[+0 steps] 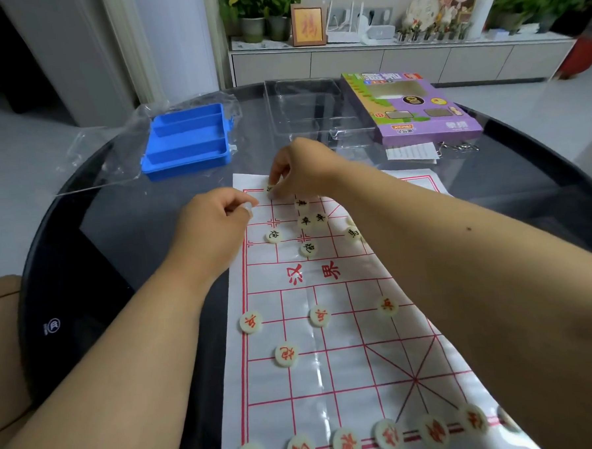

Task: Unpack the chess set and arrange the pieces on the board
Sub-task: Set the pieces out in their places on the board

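Placing black xiangqi piece point(269, 188) at the far-left corner of the paper board point(333, 366).

My right hand point(298, 171) pinches that piece in its fingers point(277, 177), just on the corner; left hand point(215, 225) is curled, fingers pressing the board's edge flat, whether holding anything I can't tell. Best to set it dead on the corner line crossing, keeping the sheet pinned. Loose black pieces point(304, 220) lie unsorted just beside, easy to knock. Red pieces point(345, 443) already lined up near me. Blue tray point(187, 142), clear insert point(302, 110), purple box point(412, 105) well apart on the surface point(144, 232).
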